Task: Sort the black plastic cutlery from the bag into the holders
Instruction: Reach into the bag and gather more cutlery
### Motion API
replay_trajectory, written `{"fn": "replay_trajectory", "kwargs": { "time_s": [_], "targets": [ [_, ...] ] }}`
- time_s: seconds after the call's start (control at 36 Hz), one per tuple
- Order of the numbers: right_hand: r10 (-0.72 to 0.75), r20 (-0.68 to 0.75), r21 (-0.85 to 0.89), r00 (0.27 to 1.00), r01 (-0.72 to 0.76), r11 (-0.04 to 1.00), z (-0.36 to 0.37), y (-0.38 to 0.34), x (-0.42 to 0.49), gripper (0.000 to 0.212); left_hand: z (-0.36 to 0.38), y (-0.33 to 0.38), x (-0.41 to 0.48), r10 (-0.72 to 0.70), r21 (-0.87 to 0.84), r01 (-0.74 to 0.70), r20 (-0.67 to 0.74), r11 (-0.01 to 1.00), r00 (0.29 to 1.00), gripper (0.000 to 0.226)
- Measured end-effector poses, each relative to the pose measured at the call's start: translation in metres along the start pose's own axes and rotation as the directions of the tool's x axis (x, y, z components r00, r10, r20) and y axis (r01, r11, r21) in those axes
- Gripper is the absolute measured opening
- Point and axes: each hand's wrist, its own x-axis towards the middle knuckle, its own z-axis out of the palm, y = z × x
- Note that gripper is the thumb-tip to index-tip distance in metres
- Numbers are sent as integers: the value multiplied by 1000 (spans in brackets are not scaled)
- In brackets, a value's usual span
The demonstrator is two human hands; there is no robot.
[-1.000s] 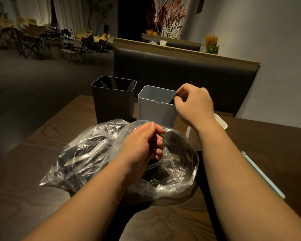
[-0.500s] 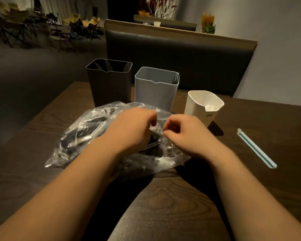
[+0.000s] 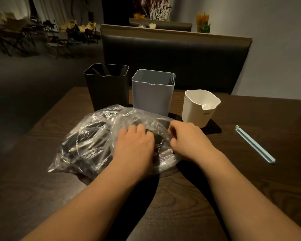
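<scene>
A clear plastic bag (image 3: pixel 90 141) full of black cutlery lies on the dark wooden table (image 3: pixel 181 206). My left hand (image 3: pixel 134 146) reaches into the bag's mouth, its fingertips hidden among the cutlery. My right hand (image 3: pixel 186 140) pinches the bag's right rim with curled fingers. Behind the bag stand three holders in a row: a black holder (image 3: pixel 106 91) with cutlery tips showing inside, a grey holder (image 3: pixel 152 96) with black handles at its right wall, and a shorter white holder (image 3: pixel 198 110).
A light blue bag clip stick (image 3: pixel 255 144) lies on the table to the right. A dark padded bench back (image 3: pixel 181 58) rises behind the holders. The table's left edge runs close to the bag.
My right hand came back from the grey holder to the bag and now holds its rim. My left hand has pushed deeper into the bag's opening.
</scene>
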Motion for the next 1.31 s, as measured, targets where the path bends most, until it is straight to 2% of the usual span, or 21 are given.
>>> {"fn": "replay_trajectory", "kwargs": {
  "time_s": [0.08,0.17,0.22,0.33,0.44,0.56,0.61,0.67,0.75,0.89,0.97,1.03,1.11,1.19,1.31],
  "targets": [
    [-93,-72,115,993,101,988,-8,3,0,18,5,-2,2,4,-98,-3,9,995,1000,39],
    [-245,-41,279,969,247,928,-10,3,-2,25,2,-7,4,-3,-245,4,4,969,1000,39],
    [-328,0,316,945,311,896,-8,-1,-5,29,-6,-14,3,-1,-305,5,12,952,1000,38],
    [-452,140,266,881,406,874,-1,-13,-7,54,-22,-28,-2,9,-233,2,46,972,999,46],
    [-455,230,146,860,432,890,6,-24,-7,78,-29,-29,-5,36,-118,-18,154,993,987,71],
    [-442,227,96,868,431,897,8,-31,0,83,-29,-32,-8,52,-42,-45,182,998,982,88],
    [-442,232,68,866,439,896,12,-34,6,84,-28,-36,-8,76,-7,-76,203,997,976,105],
    [-421,277,21,864,432,901,13,-39,8,85,-27,-38,-9,104,-7,-105,228,994,968,122],
    [-366,354,-24,861,400,916,9,-41,9,87,-26,-43,-8,160,-108,-141,201,984,967,131],
    [-290,395,-170,872,379,909,5,-38,7,96,-27,-51,-3,247,-361,-235,-12,902,969,114],
    [-265,418,-152,869,354,923,2,-38,9,78,-26,-51,-2,226,-494,-270,-148,826,963,86],
    [-281,384,-117,879,348,930,-3,-37,11,66,-24,-50,-2,186,-512,-274,-216,814,958,68],
    [-260,310,-175,915,324,930,0,-37,12,56,-22,-48,-2,136,-498,-275,-297,822,945,53],
    [-246,244,-181,938,293,939,9,-35,13,61,-22,-49,-3,109,-510,-286,-349,811,931,48],
    [-322,240,-262,916,381,887,4,-30,4,41,-25,-49,-4,98,-527,-323,-409,786,907,45]
  ]
}}
